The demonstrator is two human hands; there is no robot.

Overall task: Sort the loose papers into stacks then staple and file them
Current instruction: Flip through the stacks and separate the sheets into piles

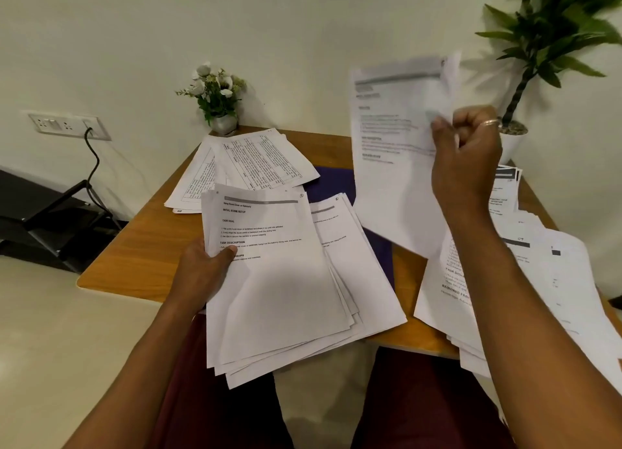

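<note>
Head view, looking down. Big white wall (303,27) behind, pale floor (67,330) at left. Brown wooden surface (141,246) in the middle. Tall green plant (552,37) in the right corner. Right pile (555,280) of papers on the surface's right edge, far pile (255,159) near the wall. Thick stack (276,280) over the near edge, gripped by left hand (202,270), fingers curled round its side. Single sheet (393,179) up in the air, pinched tight in right hand (468,155) fingers. Purple folder (333,182) partly under papers. Small flower pot (218,95) at the back. Wall socket (67,125) with black cord (94,165), left.
</note>
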